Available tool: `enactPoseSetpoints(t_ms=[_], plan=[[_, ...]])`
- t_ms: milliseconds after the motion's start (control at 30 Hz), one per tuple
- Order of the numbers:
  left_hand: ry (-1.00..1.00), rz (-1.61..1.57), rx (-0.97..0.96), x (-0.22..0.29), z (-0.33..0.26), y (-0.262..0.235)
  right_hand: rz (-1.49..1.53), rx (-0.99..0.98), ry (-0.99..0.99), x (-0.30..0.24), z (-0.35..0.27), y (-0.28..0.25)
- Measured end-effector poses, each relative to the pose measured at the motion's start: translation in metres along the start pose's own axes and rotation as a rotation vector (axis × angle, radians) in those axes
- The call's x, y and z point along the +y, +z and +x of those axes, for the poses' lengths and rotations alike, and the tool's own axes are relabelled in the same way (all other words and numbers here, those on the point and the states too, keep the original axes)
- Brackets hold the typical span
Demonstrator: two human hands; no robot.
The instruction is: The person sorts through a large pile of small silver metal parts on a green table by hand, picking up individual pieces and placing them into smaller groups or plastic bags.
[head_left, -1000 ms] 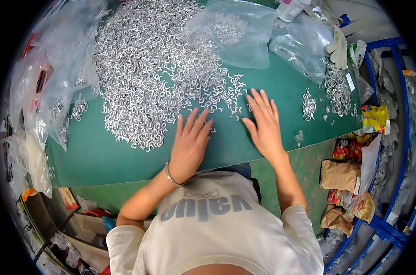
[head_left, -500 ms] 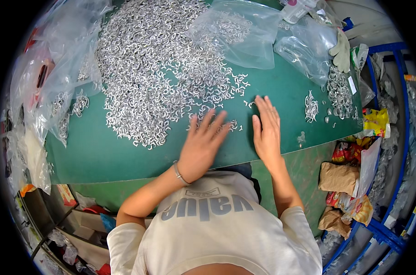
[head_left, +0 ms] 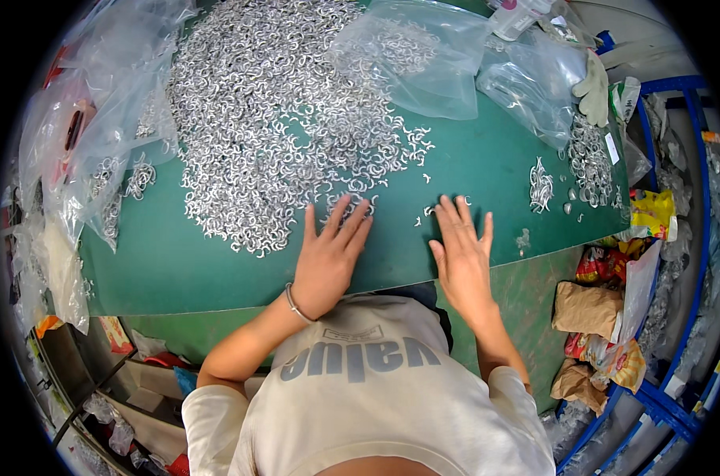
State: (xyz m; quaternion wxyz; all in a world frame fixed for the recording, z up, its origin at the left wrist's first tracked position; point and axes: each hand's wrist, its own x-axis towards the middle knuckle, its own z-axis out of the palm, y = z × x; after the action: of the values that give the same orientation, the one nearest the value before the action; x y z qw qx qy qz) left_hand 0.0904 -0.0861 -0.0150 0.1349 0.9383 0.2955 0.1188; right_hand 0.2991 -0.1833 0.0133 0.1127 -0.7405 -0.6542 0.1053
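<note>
A broad heap of small silvery crescent-shaped metal pieces (head_left: 249,119) covers much of the green table (head_left: 177,285). My left hand (head_left: 332,254), with a bracelet at its wrist, rests palm down with fingers spread, the fingertips at the heap's near edge. Farther right my right hand (head_left: 464,262) lies flat on the table, fingers stretched out and thumb apart. A few loose crescent pieces (head_left: 429,211) lie just by its fingertips, and some may be hidden under it. Neither hand grips anything.
Clear plastic bags lie at the left (head_left: 122,103), over the heap's far right side (head_left: 423,71) and at the back right (head_left: 526,87). A small pile (head_left: 540,186) and a larger pile (head_left: 590,163) of metal pieces sit at right, near a glove (head_left: 594,89). Blue shelving (head_left: 697,238) stands beyond.
My left hand has moved a little left, to the heap's near edge. My right hand has come nearer to me, and loose pieces now lie by its fingertips.
</note>
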Motion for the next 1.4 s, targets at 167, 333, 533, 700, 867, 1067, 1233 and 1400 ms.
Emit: enactPoseSetpoints(t_ms=[167, 333, 533, 700, 867, 1067, 1233, 1400], plan=[[-0.038, -0.038, 0.026, -0.001, 0.002, -0.005, 0.019, 0.02, -0.015, -0.001, 0.002, 0.003], [0.011, -0.046, 0.008, 0.004, 0.007, 0.0, -0.038, 0.07, 0.042, 0.012, 0.0, 0.011], [-0.004, -0.084, 0.026, 0.003, 0.011, -0.004, -0.022, -0.052, -0.058, 0.002, 0.0, 0.01], [-0.008, -0.123, 0.041, 0.004, 0.009, -0.002, -0.046, 0.039, 0.013, 0.018, -0.006, 0.004], [0.069, -0.162, 0.03, 0.018, 0.02, 0.001, -0.063, 0.057, 0.036, 0.023, -0.011, 0.003], [0.273, -0.227, -0.002, 0.045, 0.065, 0.014, -0.076, 0.068, 0.049, 0.028, -0.014, 0.007], [0.316, -0.158, -0.065, 0.043, 0.066, 0.031, -0.162, 0.124, 0.109, 0.039, -0.013, 0.008], [0.309, -0.196, -0.118, 0.029, 0.038, 0.018, 0.115, 0.194, 0.024, 0.029, 0.013, 0.001]])
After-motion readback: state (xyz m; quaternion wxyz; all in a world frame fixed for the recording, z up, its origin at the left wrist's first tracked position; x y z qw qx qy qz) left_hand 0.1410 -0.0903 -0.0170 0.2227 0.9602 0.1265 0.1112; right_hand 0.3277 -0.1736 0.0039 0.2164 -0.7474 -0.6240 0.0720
